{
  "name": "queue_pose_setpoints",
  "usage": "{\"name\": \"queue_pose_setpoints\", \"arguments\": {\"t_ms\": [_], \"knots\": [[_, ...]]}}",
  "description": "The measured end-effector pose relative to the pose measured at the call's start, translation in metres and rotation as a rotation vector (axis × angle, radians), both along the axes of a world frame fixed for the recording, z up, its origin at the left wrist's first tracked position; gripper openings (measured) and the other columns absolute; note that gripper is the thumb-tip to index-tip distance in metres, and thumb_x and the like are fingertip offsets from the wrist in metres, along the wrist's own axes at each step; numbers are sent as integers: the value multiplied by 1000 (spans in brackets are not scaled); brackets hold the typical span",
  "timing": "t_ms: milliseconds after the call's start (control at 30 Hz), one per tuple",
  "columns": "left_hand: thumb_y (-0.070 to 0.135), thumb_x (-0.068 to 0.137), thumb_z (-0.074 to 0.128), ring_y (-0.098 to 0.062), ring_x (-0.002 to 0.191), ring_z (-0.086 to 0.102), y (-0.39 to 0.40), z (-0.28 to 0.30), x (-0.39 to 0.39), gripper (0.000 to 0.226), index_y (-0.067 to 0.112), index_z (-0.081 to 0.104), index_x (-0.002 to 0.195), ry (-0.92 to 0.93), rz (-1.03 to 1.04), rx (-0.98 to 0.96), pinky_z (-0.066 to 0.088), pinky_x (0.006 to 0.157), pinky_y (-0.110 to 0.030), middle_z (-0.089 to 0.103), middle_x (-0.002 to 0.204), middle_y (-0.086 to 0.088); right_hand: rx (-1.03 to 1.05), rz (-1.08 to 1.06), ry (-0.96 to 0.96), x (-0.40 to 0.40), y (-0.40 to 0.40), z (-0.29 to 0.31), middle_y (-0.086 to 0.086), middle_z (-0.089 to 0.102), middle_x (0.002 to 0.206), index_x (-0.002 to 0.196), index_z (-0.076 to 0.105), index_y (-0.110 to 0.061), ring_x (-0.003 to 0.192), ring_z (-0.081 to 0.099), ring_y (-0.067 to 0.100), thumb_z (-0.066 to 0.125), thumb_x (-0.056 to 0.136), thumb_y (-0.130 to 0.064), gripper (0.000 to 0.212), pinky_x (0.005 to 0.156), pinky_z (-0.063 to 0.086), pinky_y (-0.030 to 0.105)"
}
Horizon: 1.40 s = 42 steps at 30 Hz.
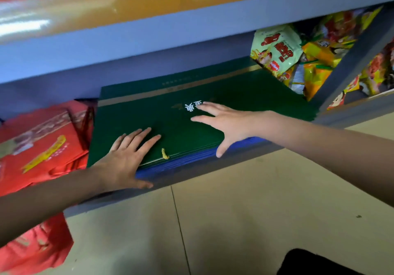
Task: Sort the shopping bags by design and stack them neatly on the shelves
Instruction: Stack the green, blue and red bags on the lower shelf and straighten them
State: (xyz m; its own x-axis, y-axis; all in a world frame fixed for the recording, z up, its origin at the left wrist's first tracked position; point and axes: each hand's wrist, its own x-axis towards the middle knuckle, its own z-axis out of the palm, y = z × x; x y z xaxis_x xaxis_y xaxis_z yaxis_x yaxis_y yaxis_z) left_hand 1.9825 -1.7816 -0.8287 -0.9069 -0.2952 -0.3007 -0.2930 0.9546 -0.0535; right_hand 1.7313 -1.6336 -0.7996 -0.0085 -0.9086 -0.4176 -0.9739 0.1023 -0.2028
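A stack of flat dark green shopping bags (181, 112) with white lettering and a gold cord lies on the grey shelf (213, 168), on top of several blue bags (191, 161) whose edges show at the front. My left hand (125, 157) lies flat on the near left corner of the top green bag, thumb over the stack's front edge. My right hand (223, 123) presses flat on the bag's right part, fingers spread over the lettering, thumb hanging down the front edge.
Red shopping bags (42, 146) lie piled to the left on the same shelf, and more red bags (36, 249) hang below. Yellow and green snack packets (298, 55) fill the right end. An upper shelf (149, 36) sits close overhead. Beige floor tiles (234, 210) lie below.
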Motion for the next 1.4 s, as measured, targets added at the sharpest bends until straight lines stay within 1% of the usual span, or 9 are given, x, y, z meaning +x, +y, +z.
{"name": "queue_pose_setpoints", "arguments": {"t_ms": [67, 133, 233, 367, 600, 800, 933, 1100, 1400], "knots": [[78, 47, 54, -28, 137, 18, -17, -4, 35, 126, 33, -6, 149, -12, 52, -33, 26, 105, -52, 21, 154, -12, 40, -16, -17, 3, -12, -5, -4, -18, 157, 150, 1, -33, 144, -15, 19, 78, 70, -44, 112, 116, 6, 44], [64, 47, 79, -37, 131, 30, -35, -7, 60, 127, 30, 11, 149, -2, 158, -28, 39, 95, -59, 30, 149, -15, 76, -40, -6, 2, -17, -11, -6, -18, 156, 150, -1, -34, 144, -15, 19, 78, 68, -47, 114, 117, 7, 45], [54, 62, 79, -39, 135, 22, -50, -6, 78, 120, 23, 5, 151, 26, 374, 55, 28, 109, -51, 14, 154, -15, 90, 0, 56, 6, -17, -13, -5, -19, 156, 150, -6, -31, 145, -15, 20, 76, 72, -47, 114, 117, 3, 41], [61, 73, 66, -34, 138, 16, -56, -11, 75, 116, 27, -16, 147, -84, 325, 54, 20, 112, -36, 5, 154, -17, 55, 9, -21, 38, -25, -3, -8, -20, 156, 150, -4, -33, 144, -17, 16, 72, 72, -55, 111, 116, 2, 38], [59, 72, 68, -27, 139, 23, -67, -7, 74, 117, 28, -14, 149, -165, 256, 27, 16, 114, -39, 32, 146, -12, -87, 234, 55, 115, -71, -28, 1, -12, 158, 151, 4, -23, 145, -15, 16, 63, 80, -56, 99, 118, -8, 34], [57, 69, 71, -28, 136, 27, -70, -6, 73, 115, 31, -5, 150, -163, 274, 52, 18, 114, -46, 36, 143, -11, -140, 154, 132, 121, -77, -37, 2, -16, 157, 151, 7, -25, 142, -25, 18, 58, 77, -66, 99, 112, -17, 35], [60, 72, 67, -29, 138, 20, -56, -11, 73, 117, 26, -15, 149, -183, 288, -30, 13, 115, -44, 30, 145, -13, -126, 183, 282, 131, -73, -43, 9, -20, 156, 151, -3, -22, 141, -26, 26, 57, 81, -62, 101, 110, -18, 40], [65, 77, 59, -36, 144, -6, -38, -20, 65, 123, 13, -33, 141, -311, 329, -103, 1, 114, -52, 2, 154, -26, -192, 184, 351, 136, -67, -51, 14, -18, 156, 151, -8, -19, 142, -22, 28, 60, 84, -51, 101, 110, -18, 40], [57, 82, 57, -33, 144, 0, -41, -23, 69, 113, 15, -27, 145, -241, 309, -119, 2, 117, -49, 12, 153, -24, -176, 182, 265, 131, -71, -47, 11, -18, 156, 151, -4, -21, 142, -23, 27, 65, 83, -45, 100, 113, -15, 42]]}}
